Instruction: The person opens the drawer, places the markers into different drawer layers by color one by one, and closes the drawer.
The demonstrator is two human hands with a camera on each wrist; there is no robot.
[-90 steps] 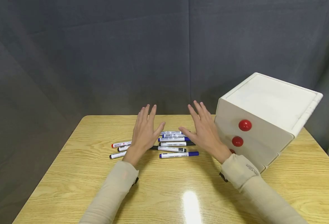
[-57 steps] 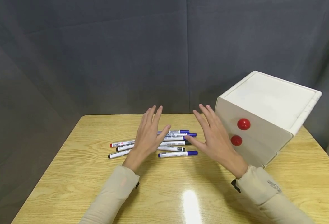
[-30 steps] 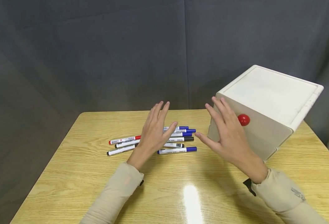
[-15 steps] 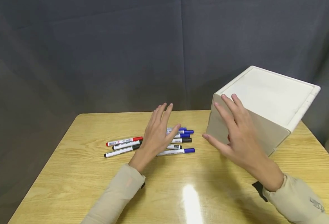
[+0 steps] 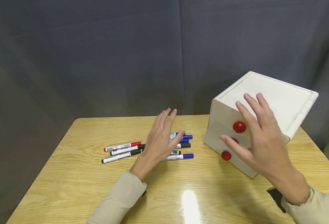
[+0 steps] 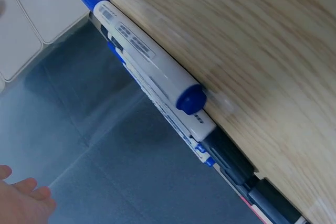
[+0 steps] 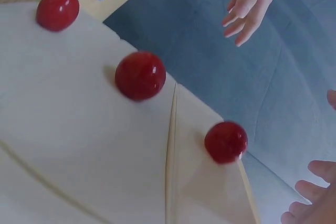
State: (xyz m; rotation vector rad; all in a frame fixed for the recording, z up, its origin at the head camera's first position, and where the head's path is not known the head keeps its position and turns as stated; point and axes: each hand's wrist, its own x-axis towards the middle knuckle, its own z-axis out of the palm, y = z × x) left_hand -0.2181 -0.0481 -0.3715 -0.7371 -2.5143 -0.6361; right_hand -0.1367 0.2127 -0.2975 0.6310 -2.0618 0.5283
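Observation:
My left hand (image 5: 160, 140) is held over the whiteboard markers, fingers straight and thumb apart, with nothing in it. White markers with blue ends (image 5: 188, 156), black ends (image 5: 135, 152) and a red cap (image 5: 136, 143) lie on the table, some partly hidden by that hand. A blue-ended marker (image 6: 147, 51) is closest in the left wrist view. My right hand (image 5: 268, 146) is spread in front of the white drawer box (image 5: 290, 96), holding nothing and overlapping its front. Three round red knobs (image 7: 140, 76) stick out from the drawer fronts in the right wrist view.
The wooden table (image 5: 77, 186) carries the markers in its middle and the drawer box at the right, turned at an angle. A dark grey curtain (image 5: 111, 62) hangs behind the table's far edge.
My right hand has moved right and nearer, from beside the markers to in front of the drawer box. The left hand has drifted a little right. Markers and box stay in place.

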